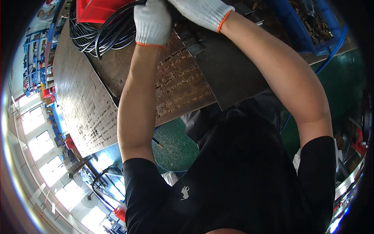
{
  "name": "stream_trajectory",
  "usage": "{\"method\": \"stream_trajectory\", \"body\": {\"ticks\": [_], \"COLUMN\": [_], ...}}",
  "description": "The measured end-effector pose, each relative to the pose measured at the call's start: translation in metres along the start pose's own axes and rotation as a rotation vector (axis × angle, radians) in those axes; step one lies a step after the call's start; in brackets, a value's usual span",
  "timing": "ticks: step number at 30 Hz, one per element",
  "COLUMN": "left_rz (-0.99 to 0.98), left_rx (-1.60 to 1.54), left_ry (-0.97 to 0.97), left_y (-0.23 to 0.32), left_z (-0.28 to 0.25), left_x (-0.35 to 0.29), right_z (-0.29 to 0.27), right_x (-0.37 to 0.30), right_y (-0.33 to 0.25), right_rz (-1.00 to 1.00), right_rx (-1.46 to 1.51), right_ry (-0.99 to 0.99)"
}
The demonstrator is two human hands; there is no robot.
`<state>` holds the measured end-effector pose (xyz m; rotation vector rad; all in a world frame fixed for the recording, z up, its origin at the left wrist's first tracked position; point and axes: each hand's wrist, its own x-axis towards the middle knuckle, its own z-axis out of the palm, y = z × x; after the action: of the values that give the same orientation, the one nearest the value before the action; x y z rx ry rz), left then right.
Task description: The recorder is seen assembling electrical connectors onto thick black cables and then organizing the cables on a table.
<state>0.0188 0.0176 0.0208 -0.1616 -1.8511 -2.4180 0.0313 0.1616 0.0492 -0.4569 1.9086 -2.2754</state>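
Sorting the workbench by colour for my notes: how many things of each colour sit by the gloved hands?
White gloves: 2, left hand, right hand
Black cable bundle: 1
Red bin: 1
Blue bin: 1
Total: 5

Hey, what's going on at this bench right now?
A person in white knit gloves is working at a worn wooden workbench. The left hand rests against a bundle of black cables beside a red bin. The right hand reaches toward the top edge; what it grips is out of view. A blue bin of small brownish parts sits at the right.
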Motion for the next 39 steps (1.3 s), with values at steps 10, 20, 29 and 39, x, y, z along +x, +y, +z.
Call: {"method": "stream_trajectory", "body": {"ticks": [10, 20, 29, 39], "left_rz": [0.001, -0.005, -0.080, -0.096], "left_rx": [0.057, -0.321, -0.276, -0.257], "left_ry": [0.345, 0.009, 0.135, 0.250], "left_y": [0.046, 0.072, 0.083, 0.074], "left_z": [0.043, -0.026, 0.014, -0.011], "left_x": [-0.025, -0.024, -0.046, -0.052], "right_z": [-0.005, 0.004, 0.006, 0.005], "right_x": [-0.021, -0.029, -0.030, -0.032], "right_y": [-0.021, 0.011, 0.026, 0.006], "right_rz": [-0.077, -0.684, -0.760, -0.555], "right_rx": [-0.227, -0.945, -1.023, -0.994], "right_ry": [0.060, -0.171, -0.150, -0.265]}}
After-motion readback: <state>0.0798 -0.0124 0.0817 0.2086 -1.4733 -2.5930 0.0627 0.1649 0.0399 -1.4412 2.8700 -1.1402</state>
